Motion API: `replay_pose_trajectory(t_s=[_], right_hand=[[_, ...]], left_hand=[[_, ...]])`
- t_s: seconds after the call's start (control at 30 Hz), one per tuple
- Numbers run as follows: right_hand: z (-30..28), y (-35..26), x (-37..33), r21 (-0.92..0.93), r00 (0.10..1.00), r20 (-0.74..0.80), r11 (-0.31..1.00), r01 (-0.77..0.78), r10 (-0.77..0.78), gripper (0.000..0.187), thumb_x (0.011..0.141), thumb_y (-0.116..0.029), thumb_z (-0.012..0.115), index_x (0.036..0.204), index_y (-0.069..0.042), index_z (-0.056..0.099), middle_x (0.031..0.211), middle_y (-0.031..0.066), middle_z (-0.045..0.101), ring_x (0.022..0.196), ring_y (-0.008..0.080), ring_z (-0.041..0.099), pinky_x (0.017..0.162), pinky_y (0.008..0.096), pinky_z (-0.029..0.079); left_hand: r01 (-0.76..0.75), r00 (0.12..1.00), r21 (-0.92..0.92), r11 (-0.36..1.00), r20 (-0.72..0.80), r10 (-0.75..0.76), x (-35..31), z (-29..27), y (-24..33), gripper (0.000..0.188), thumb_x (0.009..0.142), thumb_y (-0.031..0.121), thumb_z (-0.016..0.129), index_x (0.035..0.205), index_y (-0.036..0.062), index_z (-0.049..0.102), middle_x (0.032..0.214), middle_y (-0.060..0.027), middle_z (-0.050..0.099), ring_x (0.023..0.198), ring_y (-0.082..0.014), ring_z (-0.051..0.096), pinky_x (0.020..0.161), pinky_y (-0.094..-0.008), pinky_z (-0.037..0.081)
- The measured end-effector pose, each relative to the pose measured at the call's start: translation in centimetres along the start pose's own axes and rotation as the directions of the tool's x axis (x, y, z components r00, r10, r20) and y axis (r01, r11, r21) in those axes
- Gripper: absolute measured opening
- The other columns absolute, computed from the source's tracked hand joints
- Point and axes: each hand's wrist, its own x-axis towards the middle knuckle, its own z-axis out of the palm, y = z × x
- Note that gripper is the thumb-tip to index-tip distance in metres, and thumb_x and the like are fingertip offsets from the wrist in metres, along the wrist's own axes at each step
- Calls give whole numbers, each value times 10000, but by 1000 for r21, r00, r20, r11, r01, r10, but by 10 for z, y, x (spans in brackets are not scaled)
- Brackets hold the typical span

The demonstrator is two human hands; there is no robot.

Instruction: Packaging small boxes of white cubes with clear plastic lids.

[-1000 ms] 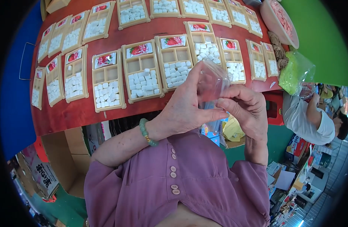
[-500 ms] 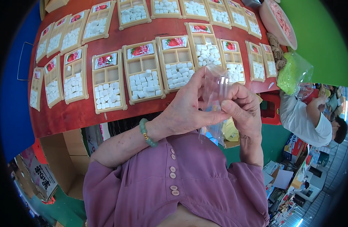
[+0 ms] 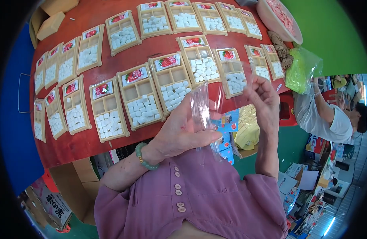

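My left hand, with a green bead bracelet at its wrist, grips a folded bundle of clear plastic bags between thumb and fingers. To its right, my right hand is raised and pinches a thin, see-through plastic bag; its outline is hard to make out. Beyond the hands, a beige compartment tray holds small white marshmallow-like pieces and a packet with a strawberry picture. Another such tray lies past my left hand.
Several like trays stand in two rows on the red table. At the far right are a white bowl of pink strips and a green plastic bag. Cardboard boxes sit below the edge. A person in white is at right.
My hands have come apart: the right has moved right and up with a piece of clear plastic, while the left keeps the bundle. The view has shifted, so the trays sit differently.
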Motion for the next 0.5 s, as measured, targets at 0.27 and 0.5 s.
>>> replay_pose_trajectory(t_s=[0.27, 0.5], right_hand=[[-18, 21, 50, 84, 988, -113, 992, -92, 101, 226, 867, -73, 609, 1076, 15, 621, 743, -6, 612, 616, 26, 518, 540, 161, 393], [-14, 36, 67, -156, 980, -185, 982, -103, 73, 267, 862, -111, 630, 1099, 10, 619, 761, -11, 618, 621, 36, 523, 539, 164, 401]], left_hand=[[18, 999, -6, 1000, -49, -19, -1, -8, 0, 827, 719, -25, 711, 1388, 85, 237, 1229, -86, 423, 1139, -190, 465, 899, -315, 446], [31, 999, -54, 998, -42, -33, -4, -18, -2, 880, 713, -33, 714, 1418, 101, 205, 1249, -90, 423, 1136, -186, 472, 919, -317, 431]])
